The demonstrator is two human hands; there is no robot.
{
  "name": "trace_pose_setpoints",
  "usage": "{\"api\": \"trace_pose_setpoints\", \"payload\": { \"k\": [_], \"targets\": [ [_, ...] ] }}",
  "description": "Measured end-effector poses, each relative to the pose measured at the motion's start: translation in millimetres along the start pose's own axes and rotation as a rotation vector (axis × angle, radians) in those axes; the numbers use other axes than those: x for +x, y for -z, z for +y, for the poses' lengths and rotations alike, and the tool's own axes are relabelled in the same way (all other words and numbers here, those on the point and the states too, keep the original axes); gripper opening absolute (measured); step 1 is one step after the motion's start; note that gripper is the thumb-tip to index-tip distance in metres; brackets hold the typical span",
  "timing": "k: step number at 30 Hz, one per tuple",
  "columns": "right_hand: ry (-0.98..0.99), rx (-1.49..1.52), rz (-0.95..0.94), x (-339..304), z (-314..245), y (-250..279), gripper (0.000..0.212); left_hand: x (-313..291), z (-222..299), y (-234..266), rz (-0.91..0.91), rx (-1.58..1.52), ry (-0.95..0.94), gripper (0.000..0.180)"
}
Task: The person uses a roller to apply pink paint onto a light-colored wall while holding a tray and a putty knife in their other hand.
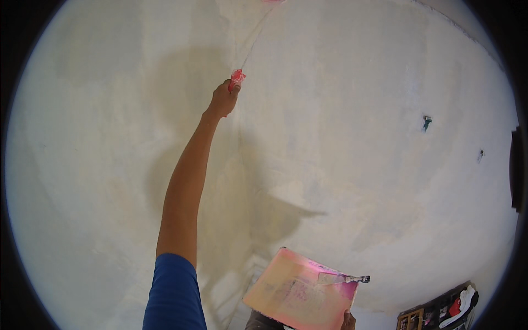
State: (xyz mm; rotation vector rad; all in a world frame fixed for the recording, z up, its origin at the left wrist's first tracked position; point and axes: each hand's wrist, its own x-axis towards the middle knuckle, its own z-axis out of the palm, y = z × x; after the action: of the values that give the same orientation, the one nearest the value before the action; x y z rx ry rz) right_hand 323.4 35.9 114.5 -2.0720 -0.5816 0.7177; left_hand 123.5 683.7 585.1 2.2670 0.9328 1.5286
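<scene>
My left arm, in a blue sleeve, reaches far up in front of the pale wall [357,176]. The fingers of my left hand [224,100] are wrapped round the red, white-smeared handle of a tool [237,78]. A thin straight line runs from it to a pink piece cut off by the upper edge; the tool's exact kind is unclear. Low down, a square tan tray [275,286] with pink stains is held tilted. My right hand [348,320] grips its near right corner, mostly cut off. Across the tray's far right edge lies a putty knife [352,279].
Patchy smears cover the wall, and the shadow of my head and arm falls on it. Two small fittings, a green one [427,122] and a dark one [481,155], stick out at the right. A dark rack [437,308] with cloths stands at the lower right.
</scene>
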Motion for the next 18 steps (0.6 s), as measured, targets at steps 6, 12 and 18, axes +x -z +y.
{"api": "trace_pose_setpoints", "payload": {
  "k": [6,12,18],
  "targets": [
    [0.009,0.001,-0.021,1.8,1.9,-4.4,0.062,-93.9,-76.3,-60.8,0.046,0.019,-0.086,0.036],
    [0.012,0.003,-0.006,0.0,12.1,-3.5,0.062,-186.6,-68.9,-92.6,0.026,-0.114,-0.057,0.037],
    [0.003,0.002,-0.039,-4.0,3.1,-4.6,0.061,-41.3,-10.1,-35.0,0.054,0.005,-0.198,0.039]
  ]
}}
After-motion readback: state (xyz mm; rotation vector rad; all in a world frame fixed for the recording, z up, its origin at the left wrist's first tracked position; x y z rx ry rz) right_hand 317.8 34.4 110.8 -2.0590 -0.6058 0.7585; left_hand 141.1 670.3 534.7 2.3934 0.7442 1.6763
